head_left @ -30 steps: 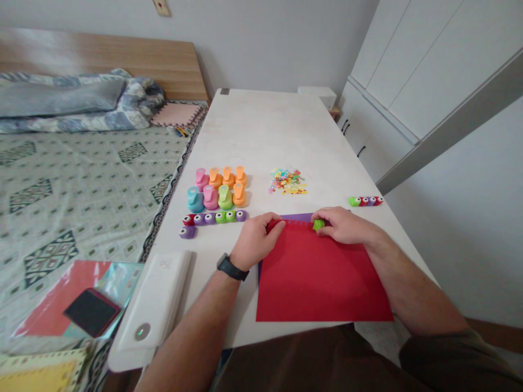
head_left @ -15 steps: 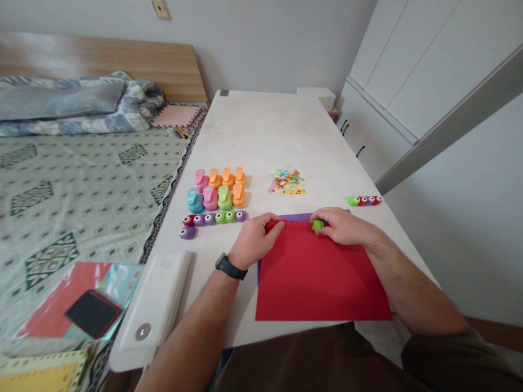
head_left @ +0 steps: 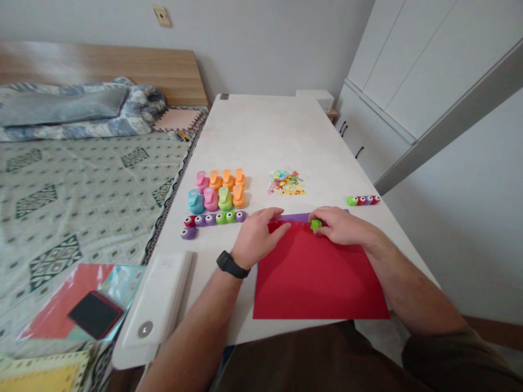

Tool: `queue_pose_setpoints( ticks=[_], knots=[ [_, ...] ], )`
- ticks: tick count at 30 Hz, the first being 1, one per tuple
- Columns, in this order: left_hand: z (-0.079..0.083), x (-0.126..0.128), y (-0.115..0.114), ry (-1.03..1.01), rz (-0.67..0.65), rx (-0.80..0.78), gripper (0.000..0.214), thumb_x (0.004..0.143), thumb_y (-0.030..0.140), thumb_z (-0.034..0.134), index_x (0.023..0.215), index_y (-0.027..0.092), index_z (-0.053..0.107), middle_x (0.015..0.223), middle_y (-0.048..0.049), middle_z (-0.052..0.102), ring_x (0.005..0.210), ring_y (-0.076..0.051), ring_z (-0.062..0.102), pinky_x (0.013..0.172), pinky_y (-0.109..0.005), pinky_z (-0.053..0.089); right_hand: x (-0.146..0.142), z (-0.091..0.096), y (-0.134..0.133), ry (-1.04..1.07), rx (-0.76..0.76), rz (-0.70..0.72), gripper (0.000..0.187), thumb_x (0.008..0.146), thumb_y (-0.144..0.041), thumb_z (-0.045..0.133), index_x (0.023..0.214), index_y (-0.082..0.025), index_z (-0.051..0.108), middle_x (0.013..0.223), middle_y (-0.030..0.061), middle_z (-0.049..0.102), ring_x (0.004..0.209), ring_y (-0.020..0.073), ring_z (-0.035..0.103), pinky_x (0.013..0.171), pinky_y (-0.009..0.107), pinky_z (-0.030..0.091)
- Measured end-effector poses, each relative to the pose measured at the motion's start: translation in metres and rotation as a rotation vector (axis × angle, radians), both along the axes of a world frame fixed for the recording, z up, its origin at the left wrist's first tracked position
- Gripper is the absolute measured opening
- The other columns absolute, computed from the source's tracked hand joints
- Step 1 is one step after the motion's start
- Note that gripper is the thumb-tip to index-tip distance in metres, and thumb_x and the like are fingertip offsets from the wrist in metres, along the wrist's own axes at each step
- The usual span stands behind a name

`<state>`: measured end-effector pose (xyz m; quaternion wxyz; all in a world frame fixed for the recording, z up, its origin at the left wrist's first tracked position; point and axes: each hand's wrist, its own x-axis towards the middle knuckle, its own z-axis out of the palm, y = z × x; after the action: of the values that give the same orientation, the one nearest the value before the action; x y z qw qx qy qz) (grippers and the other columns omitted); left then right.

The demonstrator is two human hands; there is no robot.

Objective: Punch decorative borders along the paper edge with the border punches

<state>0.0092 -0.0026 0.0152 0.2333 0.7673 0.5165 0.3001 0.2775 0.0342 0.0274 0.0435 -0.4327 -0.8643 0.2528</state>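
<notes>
Right hand (head_left: 341, 224) is gripping a green mini craft punch (head_left: 316, 224), which is sitting at the far edge of the red paper (head_left: 318, 277). Left hand (head_left: 258, 235) is holding nothing, thumb and forefinger parting over the paper's far-left corner; can't tell if touching. Purple paper (head_left: 295, 216) is peeking out underneath. Confetti pile (head_left: 286, 182) is lying beyond; larger craft punches (head_left: 225, 199) are standing left of it.

Near on the table (head_left: 278, 130), an upper sheet (head_left: 321, 283) is lying over a second sheet (head_left: 298, 216). Beyond them, paper cutouts (head_left: 287, 182) are lying between the left punch rows (head_left: 224, 199) and a right punch row (head_left: 363, 201). Left of the table, a phone (head_left: 96, 314) is resting on a packet (head_left: 61, 302) on the near part of the bed (head_left: 93, 201).
</notes>
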Motion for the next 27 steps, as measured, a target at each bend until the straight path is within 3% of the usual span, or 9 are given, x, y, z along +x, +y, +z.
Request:
queue_pose_setpoints(
  ticks=[4, 8, 12, 15, 27],
  knots=[
    [0.014, 0.015, -0.005, 0.129, -0.088, 0.134, 0.047, 0.090, 0.046, 0.069, 0.128, 0.019, 0.063, 0.122, -0.0110, 0.071, 0.116, -0.028, 0.063, 0.105, -0.042, 0.046, -0.004, 0.001, -0.001, -0.015, 0.015, -0.004, 0.020, 0.086, -0.024, 0.069, 0.106, -0.020, 0.069, 0.106, 0.0099, 0.071, 0.100, 0.0251, 0.062, 0.091, 0.035, 0.044],
    [0.020, 0.036, -0.005, 0.279, -0.170, 0.121, 0.056, 0.088, 0.057, 0.068, 0.126, 0.018, 0.060, 0.114, -0.0142, 0.072, 0.111, -0.032, 0.065, 0.101, -0.046, 0.046, -0.010, 0.002, -0.003, -0.017, 0.019, -0.001, 0.020, 0.086, -0.024, 0.068, 0.105, -0.019, 0.068, 0.105, 0.0108, 0.070, 0.100, 0.0258, 0.062, 0.091, 0.036, 0.044],
    [0.015, 0.052, 0.004, 0.380, -0.192, 0.045, 0.064, 0.083, 0.066, 0.068, 0.122, 0.016, 0.058, 0.102, -0.0151, 0.073, 0.098, -0.035, 0.069, 0.087, -0.045, 0.050, -0.015, 0.005, -0.004, -0.007, 0.021, 0.032, 0.019, 0.085, -0.022, 0.066, 0.104, -0.019, 0.067, 0.105, 0.0120, 0.070, 0.101, 0.0265, 0.062, 0.091, 0.036, 0.045],
    [0.010, 0.059, 0.012, 0.378, -0.210, -0.008, 0.055, 0.083, 0.064, 0.069, 0.111, 0.017, 0.059, 0.097, -0.0128, 0.074, 0.091, -0.032, 0.071, 0.080, -0.039, 0.051, -0.017, 0.006, -0.005, -0.014, 0.041, 0.037, 0.017, 0.085, -0.020, 0.064, 0.101, -0.018, 0.065, 0.103, 0.0121, 0.069, 0.098, 0.0257, 0.062, 0.089, 0.036, 0.045],
    [0.001, 0.059, 0.017, 0.331, -0.260, -0.078, 0.048, 0.085, 0.058, 0.069, 0.108, 0.018, 0.056, 0.097, -0.0116, 0.074, 0.090, -0.031, 0.072, 0.069, -0.033, 0.049, -0.019, 0.003, -0.008, -0.006, 0.058, 0.060, 0.006, 0.086, -0.020, 0.063, 0.091, -0.018, 0.060, 0.093, 0.0106, 0.065, 0.087, 0.0235, 0.058, 0.082, 0.034, 0.044]
  ],
)
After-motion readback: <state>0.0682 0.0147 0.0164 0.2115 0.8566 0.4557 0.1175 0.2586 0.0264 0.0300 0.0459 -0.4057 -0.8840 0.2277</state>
